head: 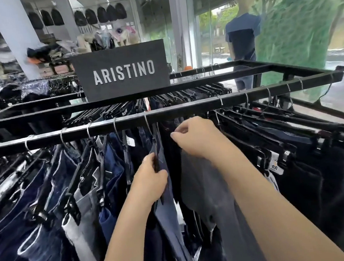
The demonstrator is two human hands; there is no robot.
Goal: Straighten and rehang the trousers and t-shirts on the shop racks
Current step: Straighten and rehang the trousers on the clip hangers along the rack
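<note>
A black metal rack [106,128] runs across the view, packed with trousers and jeans on black clip hangers. My left hand [151,179] grips the hanger and waistband edge of a dark blue pair of trousers [169,221] hanging at the middle of the rail. Just to its right, my right hand [195,137] has its fingers curled round the top of a grey pair of trousers [202,187], close under the rail. Denim jeans [50,243] hang to the left, black trousers [313,178] to the right.
A black ARISTINO sign [122,71] stands on the rack's top frame. Behind the rack are two mannequins, one in a blue t-shirt [242,35] and one in a green shirt [294,37], by the glass shopfront. More clothes racks [0,95] fill the left background.
</note>
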